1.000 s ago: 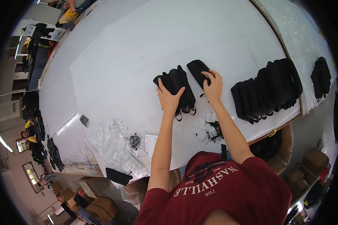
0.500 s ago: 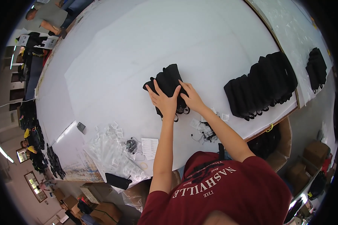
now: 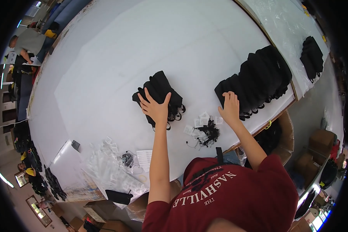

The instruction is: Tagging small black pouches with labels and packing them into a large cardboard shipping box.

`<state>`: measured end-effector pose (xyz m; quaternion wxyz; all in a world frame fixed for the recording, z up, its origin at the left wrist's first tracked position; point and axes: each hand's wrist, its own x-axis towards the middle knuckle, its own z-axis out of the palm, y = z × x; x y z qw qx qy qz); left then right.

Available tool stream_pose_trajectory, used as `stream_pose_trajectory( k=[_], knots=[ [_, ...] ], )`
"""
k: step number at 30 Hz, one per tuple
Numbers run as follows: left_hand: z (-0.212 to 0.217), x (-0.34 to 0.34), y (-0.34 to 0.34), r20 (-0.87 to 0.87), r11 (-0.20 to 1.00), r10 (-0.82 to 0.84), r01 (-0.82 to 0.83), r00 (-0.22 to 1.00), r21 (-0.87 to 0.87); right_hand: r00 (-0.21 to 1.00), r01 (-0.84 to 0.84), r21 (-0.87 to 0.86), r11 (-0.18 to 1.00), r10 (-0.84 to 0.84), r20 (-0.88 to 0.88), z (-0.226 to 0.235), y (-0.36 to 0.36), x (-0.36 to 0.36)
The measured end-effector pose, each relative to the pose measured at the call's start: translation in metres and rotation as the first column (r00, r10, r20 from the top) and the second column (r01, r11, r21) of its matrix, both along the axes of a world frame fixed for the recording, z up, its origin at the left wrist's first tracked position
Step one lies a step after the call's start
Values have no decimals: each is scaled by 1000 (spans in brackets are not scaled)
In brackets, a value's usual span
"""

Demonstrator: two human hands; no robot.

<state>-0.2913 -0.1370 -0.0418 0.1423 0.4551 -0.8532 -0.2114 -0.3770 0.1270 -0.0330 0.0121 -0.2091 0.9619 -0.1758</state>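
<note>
A small stack of black fabric pouches [image 3: 158, 83] with loop straps lies on the white table. My left hand [image 3: 157, 109] rests on it, fingers spread wide and pressing on the cloth. To the right, a longer row of overlapping black pouches [image 3: 259, 75] leans along the table's edge. My right hand [image 3: 230, 110] is at its near left end, with bent fingers and thumb on the end pouch [image 3: 222, 88]; the fingertips partly hide the grip. Between my arms lies a heap of white tags with black cords [image 3: 207, 131].
Clear plastic bags [image 3: 110, 168], a printed paper sheet [image 3: 144, 159] and a black case [image 3: 118, 197] lie at the near left. A cardboard box [image 3: 285, 133] stands below the right table edge. More black pouches [image 3: 312, 58] lie far right. Another person [image 3: 29, 42] works at the far left.
My right hand has left the small stack and moved right to the long row of pouches. My left hand stays on the small stack. The whole view has shifted slightly.
</note>
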Motion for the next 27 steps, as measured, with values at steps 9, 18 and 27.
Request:
stream_pose_trajectory(
  k=[9,18,27],
  knots=[
    [-4,7,-4,-14,998,-17,16,1000,-56,968,237,-404,883,-182,170,19,3,-31],
    [0,8,-5,8,998,-50,50,999,36,408,705,-554,443,386,827,-20,-137,-54],
    [6,-6,0,56,989,-8,-1,998,150,827,108,-543,833,228,514,-54,-143,-51]
  ],
)
